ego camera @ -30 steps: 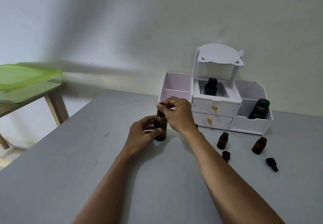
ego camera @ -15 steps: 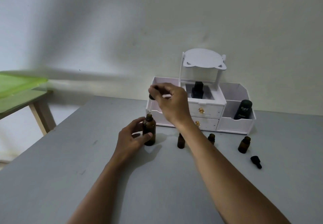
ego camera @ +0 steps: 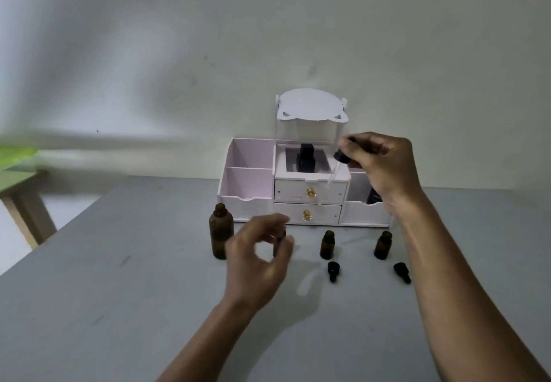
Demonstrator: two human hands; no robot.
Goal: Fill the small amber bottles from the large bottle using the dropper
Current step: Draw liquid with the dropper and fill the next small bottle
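Dropper (ego camera: 342,157) now out of large bottle (ego camera: 221,232), pinched in right hand (ego camera: 384,163). Left hand (ego camera: 256,259) moved to small amber bottle (ego camera: 279,243); grip unclear. Dispensing likely next.

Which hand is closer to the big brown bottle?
Left. The left hand hovers just right of the big brown bottle; the right hand is raised farther right, pinching the dropper.

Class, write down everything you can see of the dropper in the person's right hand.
The dropper has a black bulb and collar above a thin, clear tube that looks like glass. The right hand pinches its top, holding it in the air before the white organiser, tilted, tip down and leftward. Nothing else touches it; any liquid inside cannot be seen.
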